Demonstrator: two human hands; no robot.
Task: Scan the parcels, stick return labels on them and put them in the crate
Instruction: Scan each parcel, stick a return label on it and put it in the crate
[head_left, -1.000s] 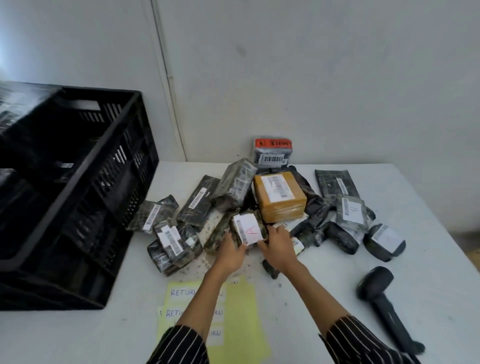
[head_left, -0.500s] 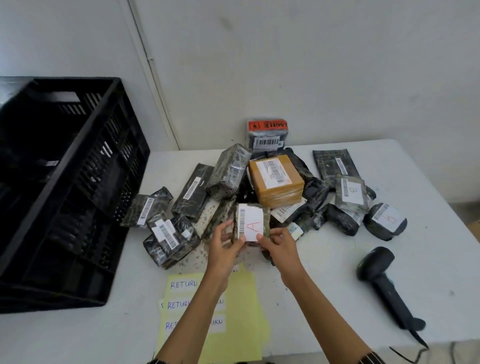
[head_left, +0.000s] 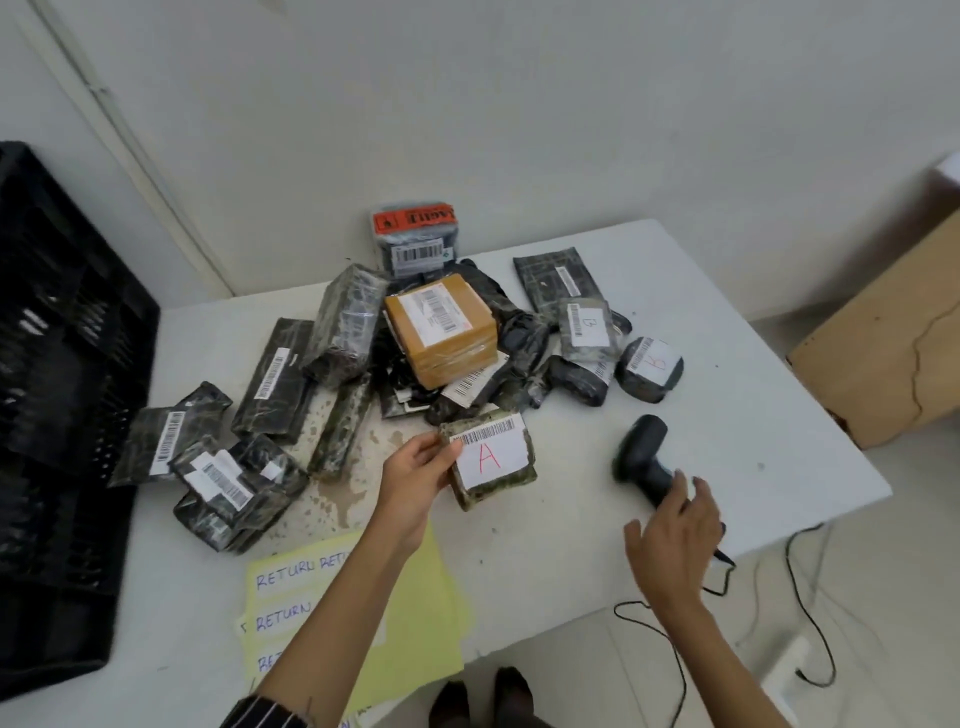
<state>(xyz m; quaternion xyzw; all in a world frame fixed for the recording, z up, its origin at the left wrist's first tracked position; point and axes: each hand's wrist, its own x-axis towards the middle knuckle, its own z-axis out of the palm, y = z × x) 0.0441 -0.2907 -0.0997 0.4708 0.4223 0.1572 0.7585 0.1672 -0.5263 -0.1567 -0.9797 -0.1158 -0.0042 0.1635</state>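
**Parcel "A" held out for scanning; scanner not yet in hand**

Risking, most likely, a slip of the parcel marked A (head_left: 491, 460): pinching it by its left edge alone, low over the front of the table (head_left: 701, 364) (contact with the surface not discernible), and so inviting a twist or a drop once attention is turning rightwards. Risking also a fumbled pick-up of the barcode scanner (head_left: 641, 457), lying on its side near the table's right edge with its cable (head_left: 730, 571) trailing off to the floor, a snag there probably pulling the scanner up short. Possibly inviting a false read as well, with the pile of other parcels (head_left: 441, 332) showing its own barcodes just behind.

Reaching forward with the left hand (head_left: 415, 473), thumb on top at the white label's edge and the fingers hidden beneath, grasping the parcel with its barcode strip and red letter facing up. Hovering the right hand (head_left: 675, 530) palm-down over the scanner's handle, fingers spread and loose, closing on nothing as yet.

Leaving untouched the yellow sheet of RETURN labels (head_left: 291, 577) at the near edge and the black crate (head_left: 62, 364) at the left.
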